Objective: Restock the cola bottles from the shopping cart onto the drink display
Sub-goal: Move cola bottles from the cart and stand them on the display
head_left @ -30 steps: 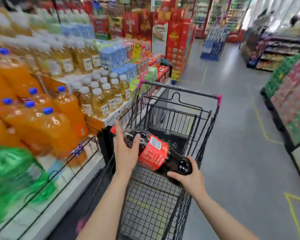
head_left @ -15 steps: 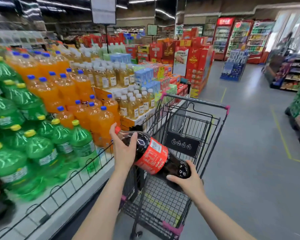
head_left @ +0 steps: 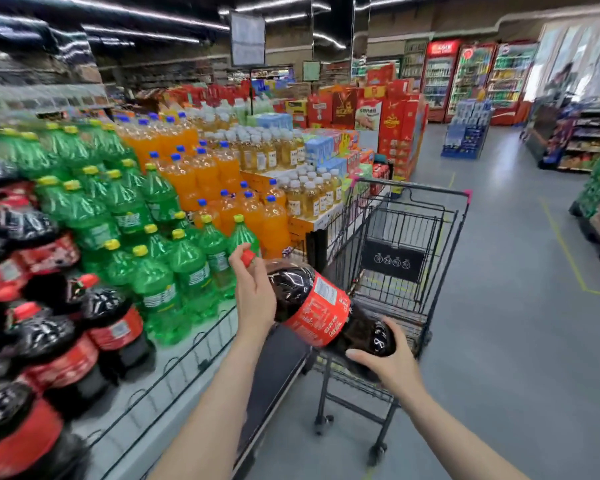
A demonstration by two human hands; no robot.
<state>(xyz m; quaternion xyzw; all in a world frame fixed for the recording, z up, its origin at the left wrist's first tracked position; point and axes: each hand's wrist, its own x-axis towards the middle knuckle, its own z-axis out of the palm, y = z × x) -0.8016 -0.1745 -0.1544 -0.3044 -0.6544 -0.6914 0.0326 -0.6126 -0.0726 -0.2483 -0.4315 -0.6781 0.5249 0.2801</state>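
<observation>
The left hand (head_left: 255, 296) curls round the neck of a cola bottle (head_left: 321, 308) just below its red cap, while the right hand (head_left: 390, 367) cups the base. The bottle lies tilted, above the near end of the shopping cart (head_left: 400, 237), beside the drink display (head_left: 174, 372) with its cola, green and orange bottles.

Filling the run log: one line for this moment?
cola bottle tilted above cart | left hand grips neck | right hand holds base | beside display
</observation>
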